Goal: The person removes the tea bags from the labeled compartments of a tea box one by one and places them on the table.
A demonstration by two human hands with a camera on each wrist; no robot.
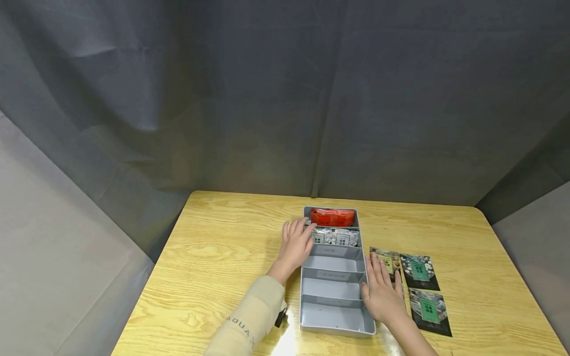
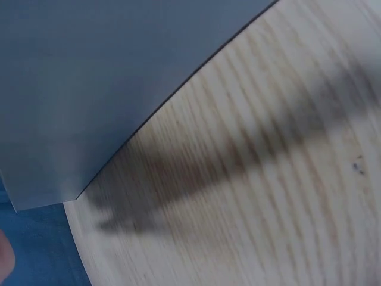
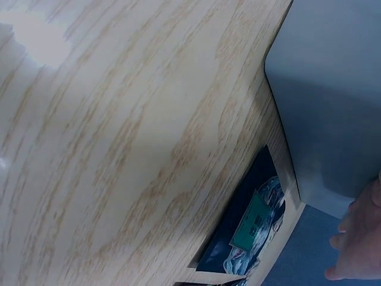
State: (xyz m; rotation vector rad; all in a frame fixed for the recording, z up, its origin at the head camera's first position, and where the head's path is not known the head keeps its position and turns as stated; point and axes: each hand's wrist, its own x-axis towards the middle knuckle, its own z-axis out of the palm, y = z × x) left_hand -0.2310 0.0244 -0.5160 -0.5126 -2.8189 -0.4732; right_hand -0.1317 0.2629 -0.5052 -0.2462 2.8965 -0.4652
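Note:
A long grey divided box [image 1: 337,333] stands on the table, its compartments in a row from front to back. Red packets [image 1: 332,217] sit in the farthest compartment, and white-patterned packets [image 1: 336,238] stand in the one before it. My left hand [image 1: 296,247] is at the box's far left side, fingers reaching to the rim by those packets. Along the right wall lies my right hand [image 1: 384,299], fingers straight, partly covering a packet with a yellow label [image 1: 390,261]. The left wrist view shows the box's side wall [image 2: 89,89] and a bit of a finger.
Two dark packets with green labels, a far one [image 1: 419,271] and a near one [image 1: 429,311], lie flat right of my right hand. The wooden table [image 1: 213,242] extends to both sides. A dark grey curtain [image 1: 267,109] hangs behind its back edge.

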